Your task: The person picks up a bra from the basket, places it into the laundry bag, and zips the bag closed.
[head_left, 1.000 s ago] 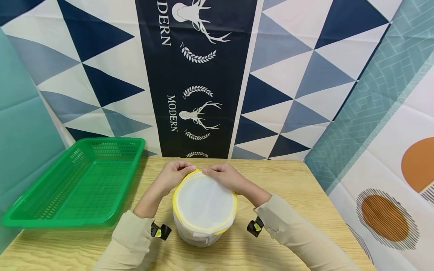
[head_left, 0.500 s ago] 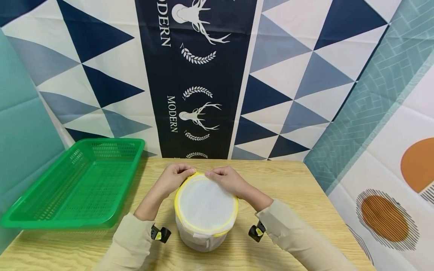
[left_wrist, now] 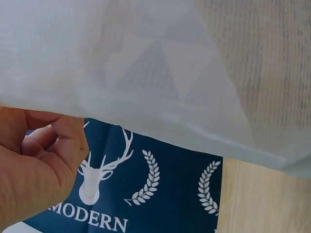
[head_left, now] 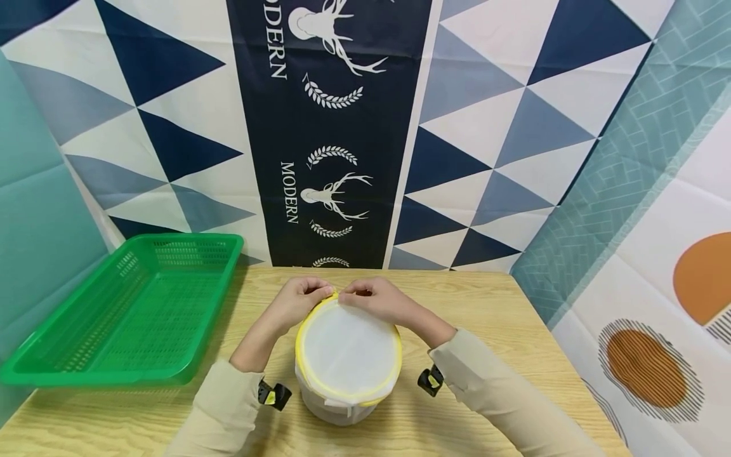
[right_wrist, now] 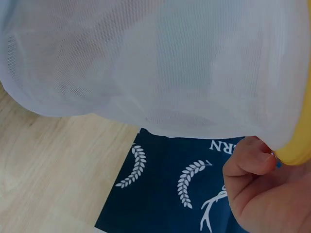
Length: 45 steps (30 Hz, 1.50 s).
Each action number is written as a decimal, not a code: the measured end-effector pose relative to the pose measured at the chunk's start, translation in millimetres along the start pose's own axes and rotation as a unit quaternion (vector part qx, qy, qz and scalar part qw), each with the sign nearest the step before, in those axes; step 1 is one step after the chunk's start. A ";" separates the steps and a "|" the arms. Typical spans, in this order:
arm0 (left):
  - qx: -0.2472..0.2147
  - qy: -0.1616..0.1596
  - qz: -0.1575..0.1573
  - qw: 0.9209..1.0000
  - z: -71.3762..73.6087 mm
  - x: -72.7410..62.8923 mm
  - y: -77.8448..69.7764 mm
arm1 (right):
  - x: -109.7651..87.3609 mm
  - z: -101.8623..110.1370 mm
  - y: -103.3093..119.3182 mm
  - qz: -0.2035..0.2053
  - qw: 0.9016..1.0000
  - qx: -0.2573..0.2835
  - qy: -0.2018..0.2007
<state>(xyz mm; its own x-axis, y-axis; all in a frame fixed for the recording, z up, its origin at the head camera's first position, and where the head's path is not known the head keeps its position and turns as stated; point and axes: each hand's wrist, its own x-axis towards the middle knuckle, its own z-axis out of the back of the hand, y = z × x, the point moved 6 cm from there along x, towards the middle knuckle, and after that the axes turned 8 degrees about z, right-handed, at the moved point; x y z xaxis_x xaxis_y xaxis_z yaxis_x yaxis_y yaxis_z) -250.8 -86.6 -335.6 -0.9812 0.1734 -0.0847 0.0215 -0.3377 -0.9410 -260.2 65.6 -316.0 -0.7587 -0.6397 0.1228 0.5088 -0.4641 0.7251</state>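
Head view, left to right: green basket (head_left: 103,378) sits left of both grips, well apart. Left hand (head_left: 294,302) pinches the far edge of the white mesh bag (head_left: 349,349) at its yellow trim (head_left: 300,349). Bag body is on the person's side of the pinches, round top facing up, seemingly standing on the wooden table (head_left: 485,317). Right hand (head_left: 381,301) pinches the same edge just right of the left one; what exactly sits between its tips is hidden. Judgement: left best anchors the trim firmly, right works in small, even bits; slack mesh beside the pinches could crease or snag, so hold it taut.
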 end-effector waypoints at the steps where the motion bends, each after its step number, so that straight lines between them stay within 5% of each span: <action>1: 0.000 0.002 -0.002 1.000 -0.8 -0.1 -0.5 | 1.3 -0.9 0.2 0.008 1.000 0.003 0.005; 10: 0.007 0.004 -0.005 1.000 -2.2 0.4 -0.8 | 2.9 -3.3 -1.5 0.012 0.999 0.044 0.006; 30: 0.000 -0.011 0.000 1.000 5.0 -3.3 7.0 | -0.6 -3.9 -5.5 -0.002 0.999 0.034 -0.019; 45: 0.001 0.015 -0.023 1.000 -2.3 -4.9 0.8 | 3.8 -5.2 -1.5 0.008 1.000 0.024 0.016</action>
<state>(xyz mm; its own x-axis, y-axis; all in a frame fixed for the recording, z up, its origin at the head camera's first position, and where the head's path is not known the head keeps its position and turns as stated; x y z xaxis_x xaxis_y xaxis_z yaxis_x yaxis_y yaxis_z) -245.5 -85.6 -336.7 -0.9750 0.2166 -0.0503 -0.0248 -0.3306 -0.9435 -261.7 60.7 -320.1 -0.7364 -0.6670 0.1138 0.5005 -0.4238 0.7549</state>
